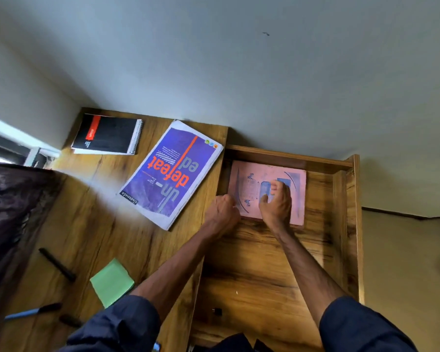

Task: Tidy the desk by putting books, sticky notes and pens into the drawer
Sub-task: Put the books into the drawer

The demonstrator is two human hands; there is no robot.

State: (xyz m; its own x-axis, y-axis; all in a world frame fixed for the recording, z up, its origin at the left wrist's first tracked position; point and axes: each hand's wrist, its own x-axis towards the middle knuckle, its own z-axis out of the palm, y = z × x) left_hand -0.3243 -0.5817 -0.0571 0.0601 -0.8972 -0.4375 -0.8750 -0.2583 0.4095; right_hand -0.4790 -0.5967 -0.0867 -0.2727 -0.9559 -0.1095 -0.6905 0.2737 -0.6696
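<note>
A pink book (249,179) lies flat at the far end of the open wooden drawer (352,224). My left hand (222,209) is curled at the book's near left corner and seems to pinch its edge. My right hand (277,203) rests on the cover with fingers loosely bent and the thumb spread. On the desk (92,224) lie a purple book (170,174), a black spiral notebook (107,134), green sticky notes (112,282), a black pen (57,264), a blue pen (32,311) and a short dark pen (70,320).
A dark, shiny cloth-like mass (10,212) covers the desk's left side. A small black object (217,311) sits on the drawer floor near me. The drawer's bare wooden floor (252,275) stretches between the pink book and my body. A grey wall stands behind.
</note>
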